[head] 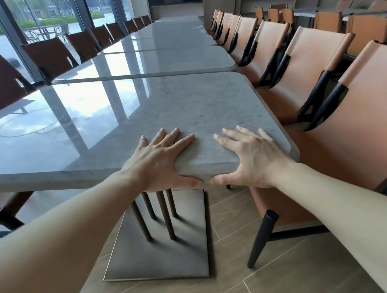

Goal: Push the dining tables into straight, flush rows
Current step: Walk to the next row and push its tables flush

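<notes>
both hands, left hand point(162, 159) and right hand point(248, 155), clamp the near counter point(183, 104) edge, fingers flat above, thumbs beneath, likely to shove it flush against the next counter point(155, 62).

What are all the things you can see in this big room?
Tables: several, grey stone tops, one long row down the middle.
Table base: one, dark metal, on the floor under the nearest table.
Chairs on the right: many, orange with black legs, along the row.
Chairs on the left: many, dark brown, by the windows.
Floor: brown tiles.
Left hand: grips the nearest table's edge.
Right hand: grips that edge too.
</notes>
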`<state>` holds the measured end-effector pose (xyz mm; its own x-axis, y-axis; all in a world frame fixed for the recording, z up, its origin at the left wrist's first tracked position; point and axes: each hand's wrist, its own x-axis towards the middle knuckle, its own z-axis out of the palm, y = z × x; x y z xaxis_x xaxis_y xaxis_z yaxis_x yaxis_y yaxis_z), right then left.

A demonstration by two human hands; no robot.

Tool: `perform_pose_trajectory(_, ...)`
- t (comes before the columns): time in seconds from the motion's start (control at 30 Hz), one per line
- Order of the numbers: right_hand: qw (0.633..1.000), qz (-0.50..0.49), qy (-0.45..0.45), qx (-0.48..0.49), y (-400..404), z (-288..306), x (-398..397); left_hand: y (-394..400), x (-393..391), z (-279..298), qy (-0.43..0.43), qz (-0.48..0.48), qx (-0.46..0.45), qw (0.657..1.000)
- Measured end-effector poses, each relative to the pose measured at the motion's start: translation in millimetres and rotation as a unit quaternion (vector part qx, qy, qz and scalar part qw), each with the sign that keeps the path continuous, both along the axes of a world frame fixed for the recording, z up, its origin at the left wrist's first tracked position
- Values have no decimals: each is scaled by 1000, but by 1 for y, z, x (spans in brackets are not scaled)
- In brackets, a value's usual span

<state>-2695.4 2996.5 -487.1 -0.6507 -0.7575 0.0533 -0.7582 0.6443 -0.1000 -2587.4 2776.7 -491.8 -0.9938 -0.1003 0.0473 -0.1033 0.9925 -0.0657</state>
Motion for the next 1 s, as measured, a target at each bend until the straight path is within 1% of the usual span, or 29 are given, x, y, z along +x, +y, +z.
perform_pose_trajectory(0.27, 1000, 9, 15, 6, -7, 1, -12, -2, -5, 4, -1, 7, 10, 1000)
perform_pose_trajectory(0.5, 1000, 6, 10, 9, -6, 4, -9, 1, -5, 6, -8, 12, 15, 1000)
perform_pose_trajectory(0.83, 1000, 3, 21, 3, -7, 2, -10, -1, -6, 5, 6, 6, 25, 1000)
perform_pose_trajectory(1.0, 1000, 0, 24, 4, -8, 0, -11, -5, -8, 2, -9, 8, 29, 1000)
